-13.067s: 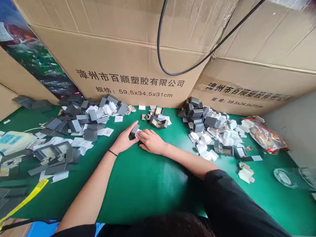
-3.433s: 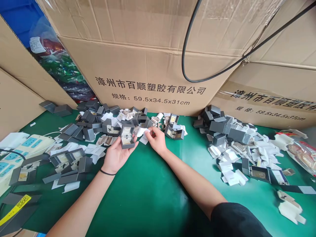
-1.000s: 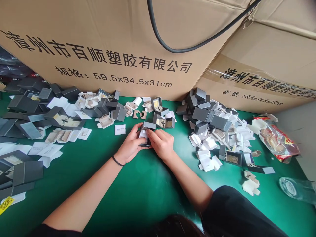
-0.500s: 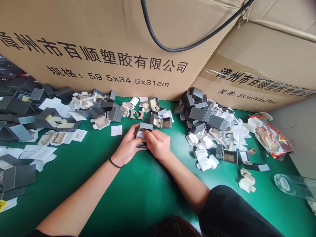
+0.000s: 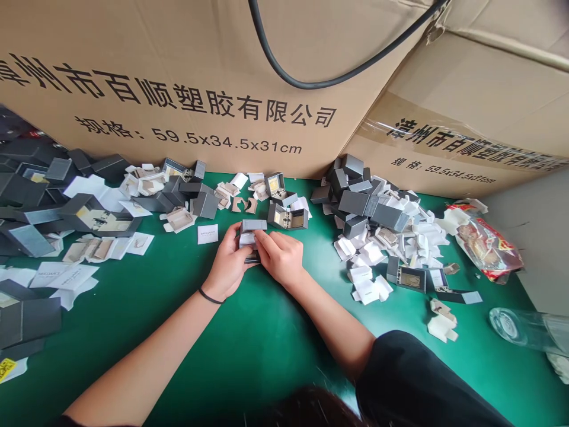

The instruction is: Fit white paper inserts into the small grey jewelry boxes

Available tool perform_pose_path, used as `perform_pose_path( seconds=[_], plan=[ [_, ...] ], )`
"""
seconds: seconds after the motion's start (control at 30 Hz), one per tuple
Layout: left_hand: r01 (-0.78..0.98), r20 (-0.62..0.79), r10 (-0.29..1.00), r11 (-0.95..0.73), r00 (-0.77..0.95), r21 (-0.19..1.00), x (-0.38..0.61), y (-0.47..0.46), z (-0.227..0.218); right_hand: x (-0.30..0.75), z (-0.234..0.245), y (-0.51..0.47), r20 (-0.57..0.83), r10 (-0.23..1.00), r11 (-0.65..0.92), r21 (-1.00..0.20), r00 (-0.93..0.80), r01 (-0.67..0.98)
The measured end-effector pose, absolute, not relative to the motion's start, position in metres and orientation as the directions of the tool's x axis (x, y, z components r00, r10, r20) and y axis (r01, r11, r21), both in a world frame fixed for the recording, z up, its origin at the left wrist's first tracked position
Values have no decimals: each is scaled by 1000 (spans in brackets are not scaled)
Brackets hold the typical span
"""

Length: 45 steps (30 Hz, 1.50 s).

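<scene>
The left hand (image 5: 227, 264) holds the box (image 5: 253, 225); the right hand (image 5: 283, 256), its grip hidden, should work inside gently.

From afar, I read "百顺塑胶有限公司" and "规格: 59.5x34.5x31cm" on the left carton (image 5: 178, 47) and right carton (image 5: 484, 89), "BRILLIANCE" on a white card (image 5: 208, 234).

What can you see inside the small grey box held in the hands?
Inside the grey box, a pale piece shows, but the left hand and right hand cover much of the interior, so the rest cannot be seen.
</scene>
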<state>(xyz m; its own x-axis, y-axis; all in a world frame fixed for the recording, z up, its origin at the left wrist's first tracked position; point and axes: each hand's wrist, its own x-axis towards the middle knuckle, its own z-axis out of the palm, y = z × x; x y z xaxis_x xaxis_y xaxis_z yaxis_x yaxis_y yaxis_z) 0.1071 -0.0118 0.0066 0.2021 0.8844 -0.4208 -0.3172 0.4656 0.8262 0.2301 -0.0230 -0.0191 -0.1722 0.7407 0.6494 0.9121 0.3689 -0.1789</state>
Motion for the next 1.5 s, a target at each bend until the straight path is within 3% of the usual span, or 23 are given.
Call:
perform_pose_path(
  seconds=[0.17, 0.37, 0.53, 1.23, 1.5],
  plan=[
    [-391, -403, 903, 427, 147, 815, 108, -13, 8, 228, -18, -27, 656, 734, 432, -252, -175, 866],
    [-383, -400, 903, 429, 156, 818, 109, -13, 9, 227, -15, -26, 478, 869, 290, -283, -128, 914],
    [-381, -403, 903, 429, 152, 819, 109, -13, 8, 225, -12, -27, 389, 909, 275, -282, -153, 919],
    [-363, -398, 904, 427, 154, 828, 107, -12, 6, 222, -5, -28, 273, 945, 256, -286, -178, 923],
    [-408, -432, 880, 475, 199, 780, 102, -10, 6, 228, -9, -30, 360, 912, 322, -327, -198, 889]
  ],
)
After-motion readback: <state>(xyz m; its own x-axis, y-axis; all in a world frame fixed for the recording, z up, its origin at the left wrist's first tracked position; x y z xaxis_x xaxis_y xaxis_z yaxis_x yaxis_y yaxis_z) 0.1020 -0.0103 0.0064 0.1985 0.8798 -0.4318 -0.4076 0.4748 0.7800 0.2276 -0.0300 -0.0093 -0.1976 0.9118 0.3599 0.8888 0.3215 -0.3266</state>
